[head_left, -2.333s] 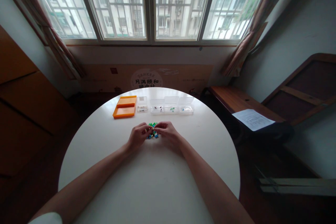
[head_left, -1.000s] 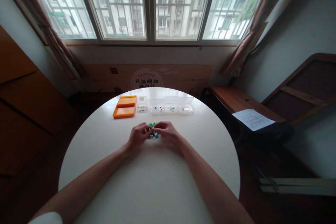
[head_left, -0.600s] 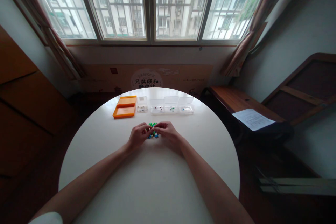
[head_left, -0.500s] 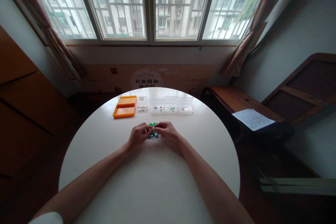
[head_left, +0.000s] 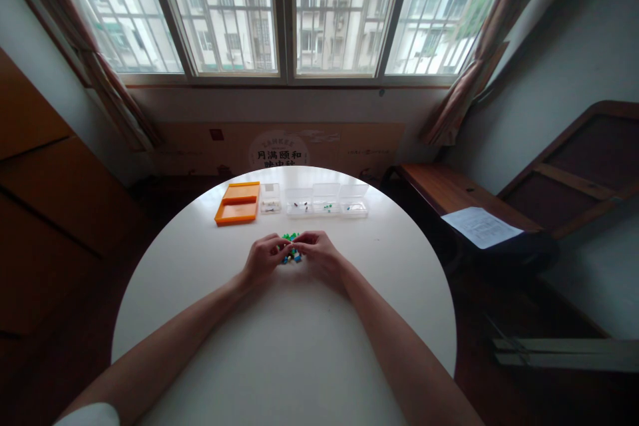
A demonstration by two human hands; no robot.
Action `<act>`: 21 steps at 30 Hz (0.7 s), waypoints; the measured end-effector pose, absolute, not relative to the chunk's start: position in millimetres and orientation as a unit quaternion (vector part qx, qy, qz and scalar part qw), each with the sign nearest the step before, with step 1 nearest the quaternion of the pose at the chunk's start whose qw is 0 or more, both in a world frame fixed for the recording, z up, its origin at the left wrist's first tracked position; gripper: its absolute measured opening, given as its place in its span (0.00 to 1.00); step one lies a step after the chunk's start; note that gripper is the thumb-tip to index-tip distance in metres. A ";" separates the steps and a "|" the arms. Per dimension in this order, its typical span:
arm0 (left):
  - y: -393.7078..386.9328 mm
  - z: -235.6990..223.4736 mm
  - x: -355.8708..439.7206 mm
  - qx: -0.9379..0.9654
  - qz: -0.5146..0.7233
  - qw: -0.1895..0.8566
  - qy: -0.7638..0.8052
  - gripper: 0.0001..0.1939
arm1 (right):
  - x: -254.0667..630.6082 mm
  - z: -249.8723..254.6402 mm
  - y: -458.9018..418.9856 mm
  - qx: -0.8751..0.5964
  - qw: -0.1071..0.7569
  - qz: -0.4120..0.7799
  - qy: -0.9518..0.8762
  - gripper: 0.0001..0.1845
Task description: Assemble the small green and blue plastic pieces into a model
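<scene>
My left hand [head_left: 264, 255] and right hand [head_left: 319, 246] meet at the fingertips; whether either grips a piece, I cannot tell. Pile of small green and blue pieces [head_left: 297, 257] just under them, nearer the white table's [head_left: 279, 346] far edge. Beyond, toward that edge: orange tray [head_left: 235, 213] leftmost, clear boxes [head_left: 327, 215] to its right.

Barred window [head_left: 287, 20] between curtains [head_left: 464, 96], printed cardboard [head_left: 324, 146] below, paper sheet [head_left: 482, 227] on wooden bench [head_left: 442, 186]
</scene>
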State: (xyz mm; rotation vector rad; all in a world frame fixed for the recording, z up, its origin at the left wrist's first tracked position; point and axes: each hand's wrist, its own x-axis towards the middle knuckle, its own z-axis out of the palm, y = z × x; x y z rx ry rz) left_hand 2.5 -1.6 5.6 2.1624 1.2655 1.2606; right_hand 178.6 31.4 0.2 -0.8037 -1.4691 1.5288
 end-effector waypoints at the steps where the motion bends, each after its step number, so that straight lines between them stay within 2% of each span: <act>1: -1.6 5.8 2.5 0.761 0.443 0.170 0.443 0.10 | 178.4 0.6 31.2 -0.322 0.424 0.611 -0.586 0.16; 21: -1.1 5.3 3.1 0.763 0.445 0.179 0.433 0.11 | 178.6 6.2 28.2 -0.329 0.423 0.612 -0.581 0.17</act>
